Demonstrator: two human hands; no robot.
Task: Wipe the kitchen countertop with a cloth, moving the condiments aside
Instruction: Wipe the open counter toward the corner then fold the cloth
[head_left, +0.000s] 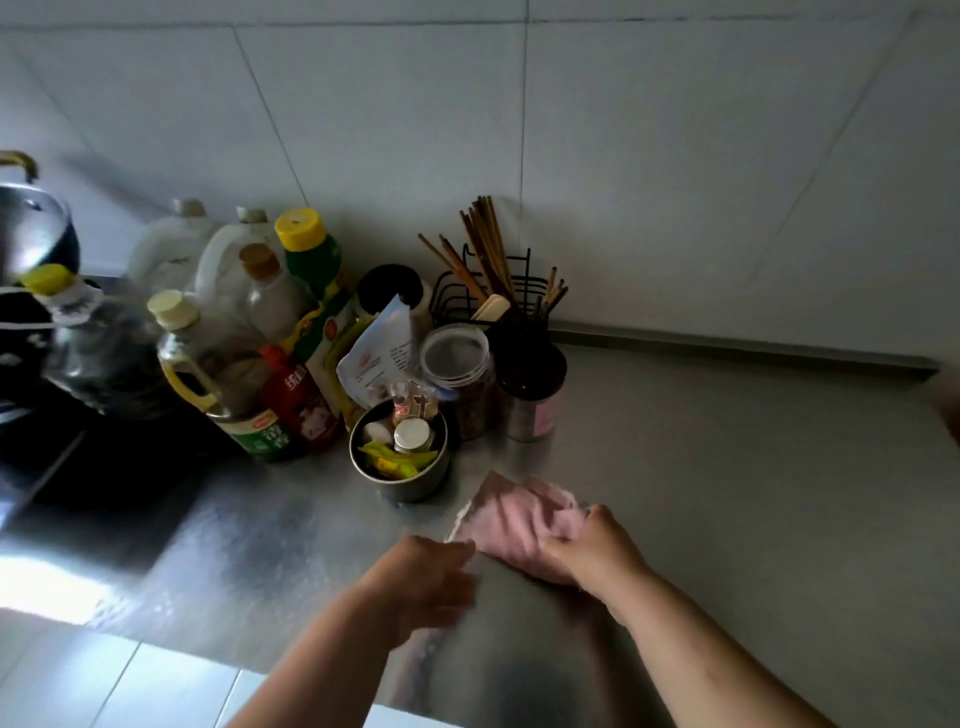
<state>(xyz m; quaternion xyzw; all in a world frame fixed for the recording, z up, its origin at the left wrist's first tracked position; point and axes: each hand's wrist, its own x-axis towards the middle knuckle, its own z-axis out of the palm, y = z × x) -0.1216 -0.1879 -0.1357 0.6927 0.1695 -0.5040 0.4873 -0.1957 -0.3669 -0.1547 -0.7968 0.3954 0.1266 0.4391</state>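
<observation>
We are gripping pink cloth (511, 514) in right hand (592, 553), lower centre of frame, on countertop (737, 499); left hand (431, 582) lying blurred at cloth's left edge, grip unclear; condiments (291, 364) standing upper left

You are viewing a black wire rack (519, 293) holding chopsticks (483, 234) at the countertop's (727, 493) back edge; a steel pot (31, 223) is sitting at the left end.

brushed metal countertop (727, 493), soft pink cloth (514, 519), wooden chopsticks (483, 244), glossy wall tiles (649, 156)
</observation>
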